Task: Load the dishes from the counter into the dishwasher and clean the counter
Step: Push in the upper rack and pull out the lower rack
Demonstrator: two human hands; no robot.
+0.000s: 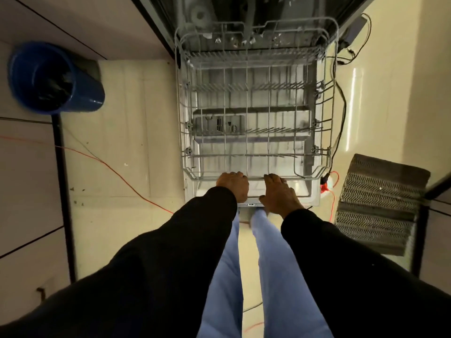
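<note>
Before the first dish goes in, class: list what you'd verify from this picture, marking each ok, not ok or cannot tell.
1. The dishwasher door lowered flat: ok.
2. The rack pulled out over it: ok.
3. No dishes in the rack yet: ok.
4. The left hand and right hand both grip the rack's front rim: ok.
5. Floor free of trip hazards: not ok; orange cable and black cable lie beside the door.
6. Dishes within reach: cannot tell; counter not in view.
</note>
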